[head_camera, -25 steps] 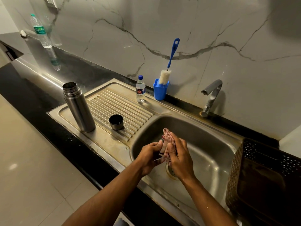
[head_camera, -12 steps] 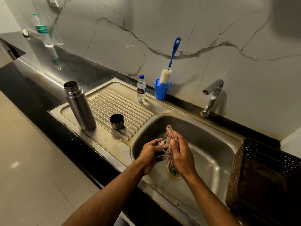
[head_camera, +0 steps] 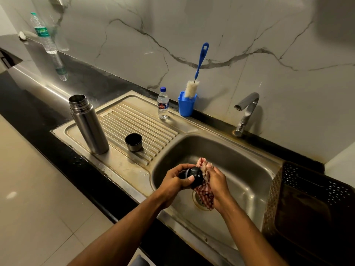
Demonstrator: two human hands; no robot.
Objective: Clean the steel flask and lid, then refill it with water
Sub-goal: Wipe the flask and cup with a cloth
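Held over the sink basin, above the drain: the flask's black stopper lid, lying on its side, long axis roughly level, one end turned toward the left hand and the other pushed into the cloth. Gripped by the left hand, fingers curled over the top and thumb pressed on the near face. Pressed against its right end, a red-and-white checked cloth, bunched and clutched in the right hand, loose tail hanging toward the drain. Upright on the draining board, well to the left: the steel flask, long axis vertical, open mouth pointing up, no lid on it. Just right of it, on the ridges, a small dark cup, mouth up, apart from the flask. At the back edge of the board, a small water bottle with a blue cap, and beside it a blue holder with a bottle brush leaning against the marble wall. Right of that, the tap, spout aimed at the basin, no water seen running. At far right, a dark perforated basket on the counter. Far left, against the wall, a larger clear bottle. Both forearms reaching in from the lower edge, converging above the basin, wrists bent inward toward each other, nothing between hands and lid but the cloth.
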